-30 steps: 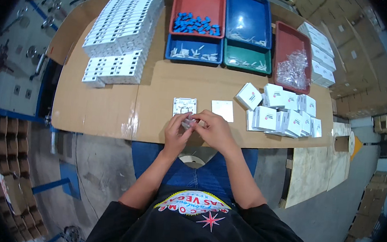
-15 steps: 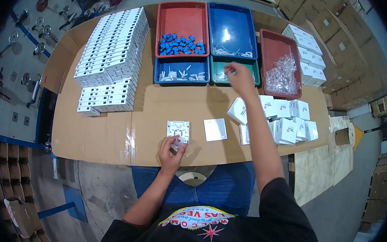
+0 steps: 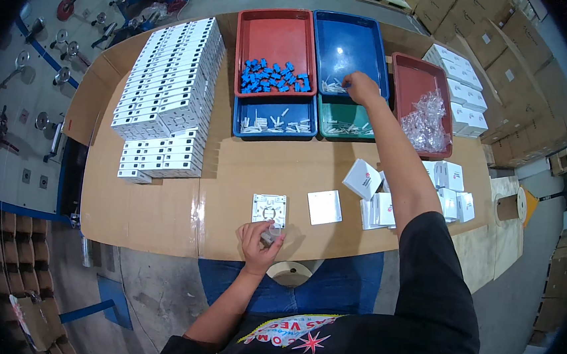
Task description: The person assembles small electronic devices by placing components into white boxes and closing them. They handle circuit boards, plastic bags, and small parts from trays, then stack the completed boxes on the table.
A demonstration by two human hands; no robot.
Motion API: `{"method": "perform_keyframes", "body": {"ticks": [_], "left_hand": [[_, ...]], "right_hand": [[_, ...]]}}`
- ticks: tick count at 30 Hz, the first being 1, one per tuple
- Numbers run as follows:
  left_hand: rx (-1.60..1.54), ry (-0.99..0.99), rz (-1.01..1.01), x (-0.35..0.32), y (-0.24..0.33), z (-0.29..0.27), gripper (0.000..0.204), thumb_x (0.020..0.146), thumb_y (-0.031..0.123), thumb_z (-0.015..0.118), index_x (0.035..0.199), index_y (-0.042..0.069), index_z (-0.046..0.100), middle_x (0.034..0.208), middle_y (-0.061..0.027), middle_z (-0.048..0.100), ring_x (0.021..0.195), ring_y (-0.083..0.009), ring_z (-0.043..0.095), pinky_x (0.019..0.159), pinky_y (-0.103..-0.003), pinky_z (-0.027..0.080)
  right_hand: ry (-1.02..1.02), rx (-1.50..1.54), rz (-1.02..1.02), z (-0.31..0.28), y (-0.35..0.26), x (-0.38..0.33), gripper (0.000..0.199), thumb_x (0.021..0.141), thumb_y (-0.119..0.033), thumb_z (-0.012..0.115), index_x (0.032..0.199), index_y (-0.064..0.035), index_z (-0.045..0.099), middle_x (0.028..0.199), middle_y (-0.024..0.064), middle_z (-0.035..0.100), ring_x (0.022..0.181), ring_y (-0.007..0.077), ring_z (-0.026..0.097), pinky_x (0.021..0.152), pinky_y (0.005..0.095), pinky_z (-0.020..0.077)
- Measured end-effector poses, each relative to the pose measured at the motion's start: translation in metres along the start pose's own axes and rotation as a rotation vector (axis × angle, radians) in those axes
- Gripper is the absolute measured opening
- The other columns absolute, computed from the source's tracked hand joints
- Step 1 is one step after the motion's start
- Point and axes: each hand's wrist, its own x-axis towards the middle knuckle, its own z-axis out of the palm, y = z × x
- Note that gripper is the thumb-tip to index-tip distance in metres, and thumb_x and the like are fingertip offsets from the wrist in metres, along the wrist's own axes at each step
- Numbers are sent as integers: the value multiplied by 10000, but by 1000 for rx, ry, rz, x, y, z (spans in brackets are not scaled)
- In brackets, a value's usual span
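Currently the left hand [image 3: 259, 245] has its fingers curled round a small clear plastic piece [image 3: 271, 233], gripping it near the front edge of the cardboard-topped table [image 3: 237, 167]. Just beyond it lies an open square frame [image 3: 269, 206], white and flat on the board; whether the hand touches its near edge I cannot tell. A plain white plate [image 3: 325, 207] lies to the right of the frame, apart from it.

The right hand [image 3: 362, 89] reaches to the near end of the big blue tray [image 3: 347, 45], fingertips bunched beside some thin white sticks [image 3: 332, 85]; whether they pinch one cannot be told. Its forearm crosses the right side of the green tray [image 3: 345, 109] and hides the middle of a loose pile of white boxes [image 3: 382, 209].

To the left of the big tray stands a red tray [image 3: 278, 33] with blue pieces [image 3: 271, 76], and nearer, a small blue tray [image 3: 275, 136] of short white bits. On the right, a dark red tray [image 3: 411, 80] holds a heap of clear plastic [image 3: 426, 122]. A tall stack of white blocks [image 3: 163, 94] fills the table's left side, and more boxes [image 3: 463, 88] line the far right.
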Motion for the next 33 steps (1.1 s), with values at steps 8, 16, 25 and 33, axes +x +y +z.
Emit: {"method": "perform_keyframes", "body": {"ticks": [8, 16, 25, 33], "left_hand": [[-4, 15, 17, 4, 3, 2, 359, 755, 207, 854, 1050, 75, 698, 987, -64, 696, 914, -252, 619, 896, -394, 400], [2, -17, 4, 3, 5, -2, 376, 757, 180, 842, 1081, 66, 689, 1024, -81, 689, 950, -272, 616, 906, -397, 412], [-22, 9, -16, -1, 3, 1, 371, 762, 190, 851, 1071, 68, 688, 1019, -75, 688, 934, -269, 617, 881, -389, 417], [-64, 39, -54, 2, 3, 2, 362, 776, 144, 845, 1084, 49, 680, 1017, -102, 683, 945, -295, 619, 875, -397, 435]], "right_hand": [[-82, -4, 25, 7, 6, 23, 181, 807, -95, 725, 975, -138, 775, 1035, 135, 755, 1026, 346, 708, 880, 457, 559], [-58, -43, 61, -2, -6, 17, 168, 850, -152, 661, 983, -148, 763, 1085, 140, 748, 1052, 343, 708, 904, 455, 558], [237, 145, 176, -15, -13, -20, 190, 922, -230, 603, 1002, -140, 750, 1013, 158, 755, 1003, 366, 715, 862, 488, 558], [414, 739, 3, -39, -74, -140, 232, 940, -201, 682, 1111, -64, 757, 934, 130, 753, 849, 239, 720, 746, 340, 535]]}}
